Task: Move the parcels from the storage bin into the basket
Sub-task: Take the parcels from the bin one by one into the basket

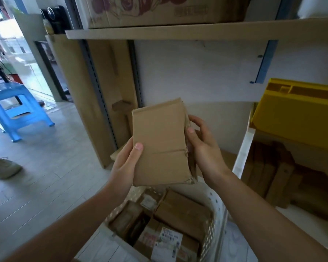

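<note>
We are seeing a blue stool (20, 108) standing on the floor at far left; our left hand (124, 163) and right hand (203, 148) are both gripping a cardboard parcel (159, 142) above the white basket (215, 214) of parcels; a yellow bin (299, 110) is sitting at right.

No print is legible (the parcel label (166, 244) is blurred).

Plain brown cardboard parcel (159, 144) held upright above white perforated basket (214, 210) of parcels (180, 208)
</note>
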The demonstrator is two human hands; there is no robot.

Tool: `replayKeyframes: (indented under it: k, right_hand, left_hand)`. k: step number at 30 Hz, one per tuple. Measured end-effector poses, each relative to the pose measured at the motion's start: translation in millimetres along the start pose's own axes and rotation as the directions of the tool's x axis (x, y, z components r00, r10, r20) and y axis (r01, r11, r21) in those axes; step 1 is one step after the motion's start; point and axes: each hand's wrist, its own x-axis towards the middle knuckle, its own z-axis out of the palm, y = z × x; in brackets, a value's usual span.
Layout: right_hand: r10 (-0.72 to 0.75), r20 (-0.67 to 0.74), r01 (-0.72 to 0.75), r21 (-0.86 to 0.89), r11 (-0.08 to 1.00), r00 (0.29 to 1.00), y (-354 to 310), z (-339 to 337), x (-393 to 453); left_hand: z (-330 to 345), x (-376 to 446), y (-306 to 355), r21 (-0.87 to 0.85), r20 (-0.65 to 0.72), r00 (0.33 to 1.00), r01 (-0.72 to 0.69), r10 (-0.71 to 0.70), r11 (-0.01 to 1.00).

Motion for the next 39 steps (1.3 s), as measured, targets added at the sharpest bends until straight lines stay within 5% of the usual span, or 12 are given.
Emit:
replayKeyframes:
  k: [5,11,22,26,31,39]
  right_hand:
    - [-0.011,-0.034,0.014,0.065,0.998,0.999,-1.1,2.4,0.9]
    - [-0.021,0.001,0.021,0.016,1.0,1.0,2.5,10.5,3.7]
    - [0.005,-0.015,-0.005,-0.031,1.0,1.0,3.4,10.7,1.9]
    - [0.087,0.014,-0.085,-0.089,0.992,0.996,3.5,11.0,-1.3]
    - [0.329,0.129,-0.337,0.047,0.94,0.935,12.0,11.8,-0.7]
    - [0.313,0.168,-0.317,-0.001,0.948,0.935,15.6,9.6,-0.9]
  left_hand:
    - [-10.5,7.1,-6.8,0.161,-0.055,0.998,-0.001,0.01,0.987]
    - [-15.2,10.8,-8.9,0.125,-0.093,0.996,0.028,-0.016,0.992]
    - [-12.1,6.9,-12.1,0.064,0.112,0.993,0.033,-0.04,0.997]
    - [-10.0,7.4,-13.1,0.051,0.098,0.995,0.01,-0.015,0.999]
    - [-7.2,7.2,-10.9,-0.027,0.099,0.995,0.0,0.003,1.0]
    - [-3.7,5.9,-6.0,-0.056,0.132,0.991,-0.029,0.036,0.998]
